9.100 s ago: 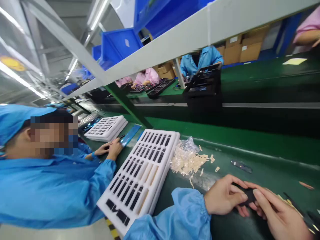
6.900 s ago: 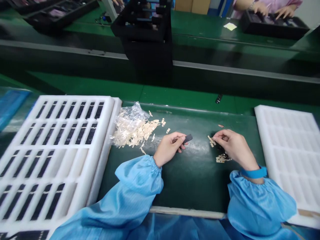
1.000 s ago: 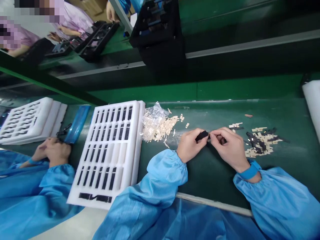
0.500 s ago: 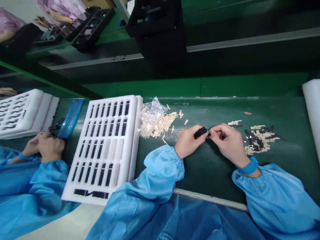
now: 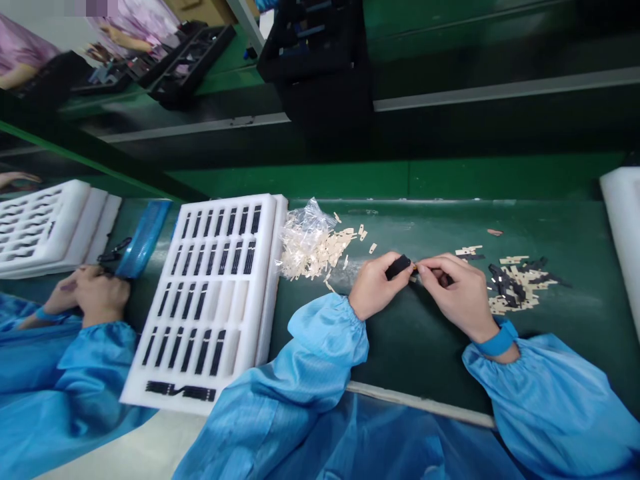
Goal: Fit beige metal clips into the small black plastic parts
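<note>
My left hand (image 5: 373,287) is closed around a small flat black part (image 5: 398,267), thumb along its near side. A tiny orange-gold bit shows at the right end of this part. There my right hand (image 5: 457,290) pinches with thumb and fingertips; what lies between them is too small to make out. Both hands are just above the green work surface (image 5: 415,360). To the right of my right hand lies a pile of cream and black small pieces (image 5: 520,283). Left of my left hand, cream-coloured small tabs (image 5: 335,247) spill from a clear plastic bag (image 5: 313,217).
White foam trays (image 5: 227,353) with slots holding black strips stand stacked at my left. Beyond them are a blue mesh-like strip (image 5: 143,240), another foam stack (image 5: 75,220) and a co-worker's hands (image 5: 103,293). A black bin (image 5: 315,60) stands at the back; a white roll-like object (image 5: 623,220) at far right.
The view has shifted slightly. My hands stay together at the black part, with the right fingertips slightly shifted and the orange-gold bit showing more clearly.
</note>
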Tool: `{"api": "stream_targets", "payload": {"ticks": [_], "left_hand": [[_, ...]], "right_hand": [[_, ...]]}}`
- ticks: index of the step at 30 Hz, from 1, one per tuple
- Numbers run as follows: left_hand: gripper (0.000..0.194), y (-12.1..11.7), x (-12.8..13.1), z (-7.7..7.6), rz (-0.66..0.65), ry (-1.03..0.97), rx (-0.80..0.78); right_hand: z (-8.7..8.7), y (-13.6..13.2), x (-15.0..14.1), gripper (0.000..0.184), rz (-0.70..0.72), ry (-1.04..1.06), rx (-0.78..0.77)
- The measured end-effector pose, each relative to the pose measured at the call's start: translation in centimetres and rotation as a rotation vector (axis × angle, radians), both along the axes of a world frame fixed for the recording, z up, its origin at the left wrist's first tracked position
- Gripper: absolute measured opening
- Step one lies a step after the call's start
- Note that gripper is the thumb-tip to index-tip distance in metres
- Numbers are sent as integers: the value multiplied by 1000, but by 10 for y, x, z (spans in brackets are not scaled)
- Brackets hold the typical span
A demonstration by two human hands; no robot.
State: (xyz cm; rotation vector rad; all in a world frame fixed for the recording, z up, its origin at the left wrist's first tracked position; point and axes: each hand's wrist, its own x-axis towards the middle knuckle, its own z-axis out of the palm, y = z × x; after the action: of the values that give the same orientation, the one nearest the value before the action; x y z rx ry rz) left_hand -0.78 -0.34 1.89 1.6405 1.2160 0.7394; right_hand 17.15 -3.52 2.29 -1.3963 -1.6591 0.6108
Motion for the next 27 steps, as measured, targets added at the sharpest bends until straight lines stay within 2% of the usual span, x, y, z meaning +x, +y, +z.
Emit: {"api": "stream_targets", "payload": {"ticks": [4,9,16,21,23,25,27], "left_hand": [[15,0,1,1,-15,46,6],[17,1,1,0,7,-21,-32],[17,0,0,-1,30,-6,-2],[12,-2,1,1,-4,29,-5],[16,1,1,2,1,1,-12],[21,6,-1,3,52,-19,-2],[22,11,-4,3,149,-11,0]], "right_hand": [[0,1,1,12,-1,-32,-3],[2,4,7,11,-39,14,-41],[5,0,1,12,-1,7,-40],[-4,1,4,14,2,-36,1],[-6,7,9,13,-50,-31,0],[2,10,9,11,-176,-19,40],[25,6,-4,12,-252,9,133]]}}
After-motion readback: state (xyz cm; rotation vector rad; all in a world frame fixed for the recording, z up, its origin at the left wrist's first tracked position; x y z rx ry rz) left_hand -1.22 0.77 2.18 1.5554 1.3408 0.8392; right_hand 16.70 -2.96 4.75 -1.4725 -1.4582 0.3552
